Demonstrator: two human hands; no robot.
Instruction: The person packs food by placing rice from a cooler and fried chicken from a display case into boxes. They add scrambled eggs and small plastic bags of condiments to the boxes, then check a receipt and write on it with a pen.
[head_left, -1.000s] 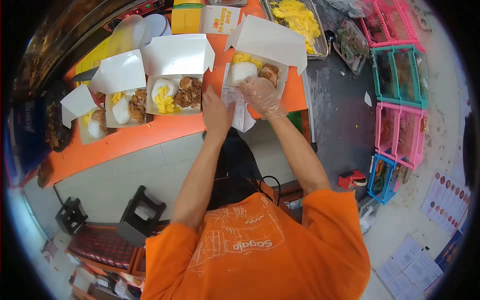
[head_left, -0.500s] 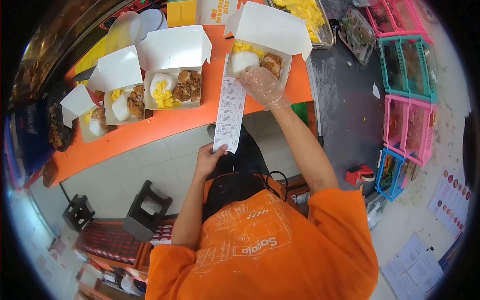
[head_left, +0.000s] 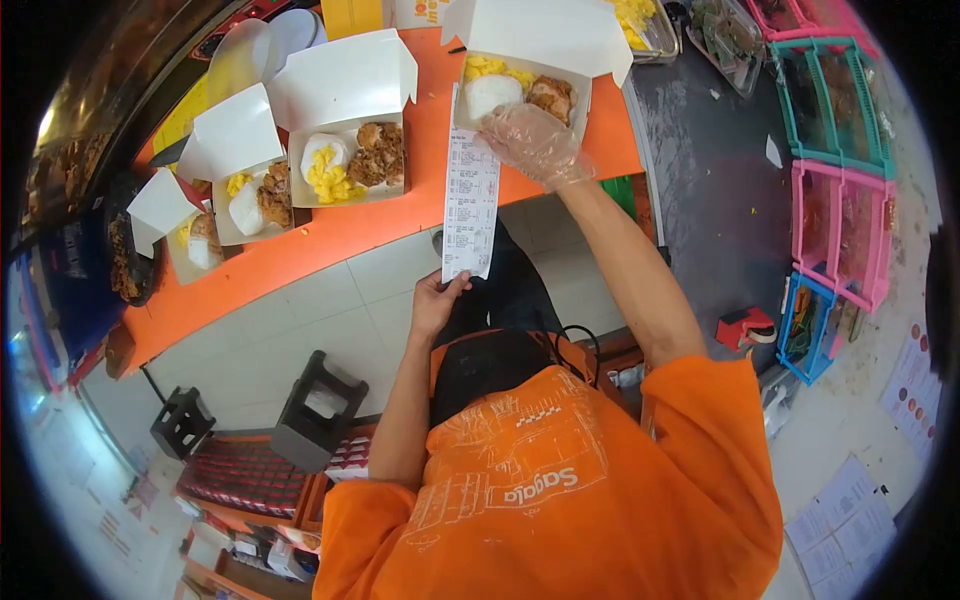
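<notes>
A long printed receipt [head_left: 469, 205] hangs between my two hands, its lower end past the orange table's front edge. My bare left hand [head_left: 435, 302] pinches that lower end between thumb and fingers. Over the upper end, my right hand [head_left: 535, 148] wears a clear plastic glove and grips the paper near its top. Just beyond the glove is an open white meal box [head_left: 540, 40] holding a rice mound [head_left: 493, 94], scrambled egg [head_left: 490, 66] and a fried chicken piece [head_left: 552, 97].
On the orange table [head_left: 425, 120], more open boxes of rice, egg and chicken stand to the left, including a large one [head_left: 345, 80]. A tray of scrambled egg [head_left: 640, 25] is at the back right. Coloured baskets [head_left: 840, 220] and a red tape dispenser [head_left: 742, 328] line the dark counter. Black stools [head_left: 315, 410] stand below.
The view has shifted slightly, so the table and boxes sit a little higher in the picture. Both hands keep their hold on the receipt.
</notes>
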